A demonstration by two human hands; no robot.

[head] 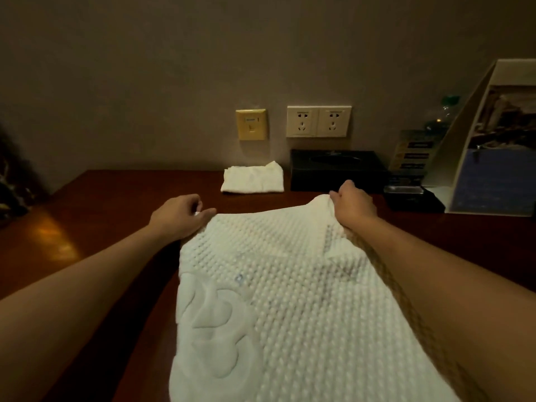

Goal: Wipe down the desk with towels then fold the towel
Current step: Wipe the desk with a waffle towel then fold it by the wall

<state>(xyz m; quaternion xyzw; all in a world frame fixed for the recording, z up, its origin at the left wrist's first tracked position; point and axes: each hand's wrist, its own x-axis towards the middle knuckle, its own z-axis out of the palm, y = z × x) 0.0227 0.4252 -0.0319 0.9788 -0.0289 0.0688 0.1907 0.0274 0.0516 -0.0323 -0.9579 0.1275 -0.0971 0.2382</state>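
Head view: the left hand [180, 213] and right hand [352, 203] each pinch a far corner of the white towel [278, 300] (bumpy waffle weave, embossed emblem near left), spread on the dark wooden desk [87, 227]; a folded towel [253, 178] lies beyond.

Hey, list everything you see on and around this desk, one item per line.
Desk: one, dark red-brown wood, under everything.
Large towel: one, white, spread at centre.
Folded towel: one, white, by the wall.
Tissue box: one, black, right of folded towel.
Sockets: two, white, on wall.
Wall plate: one, yellowish, left of sockets.
Brochure stand: one, white, far right.
Left hand: pinches large towel's far left corner.
Right hand: grips its far right corner.
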